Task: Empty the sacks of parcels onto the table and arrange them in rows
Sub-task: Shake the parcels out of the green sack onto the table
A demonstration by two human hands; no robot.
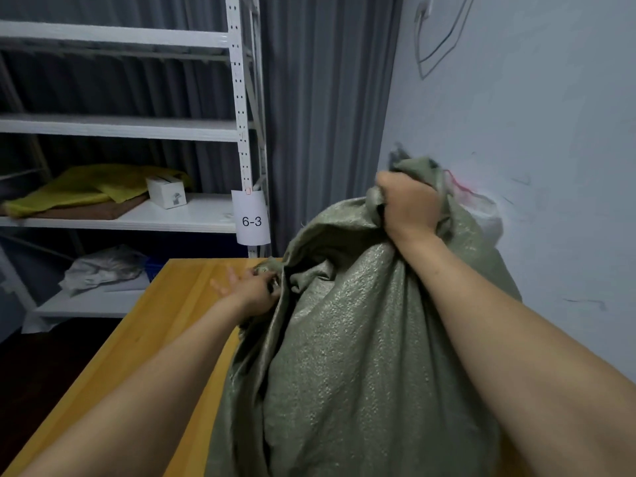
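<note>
Rough woven sack, smooth wood, matt cloth and paint.
The sack [344,356] looks like grey-green woven plastic, coarse-grained, with a dull glint along its folds. The surface [172,325] is yellow wood, smooth with a soft sheen. The rack [241,98] is white painted metal with punched uprights, and its label [251,218] is plain paper. The curtain [320,115] is matt grey cloth, and the wall [533,132] is matt paint, scuffed.
</note>
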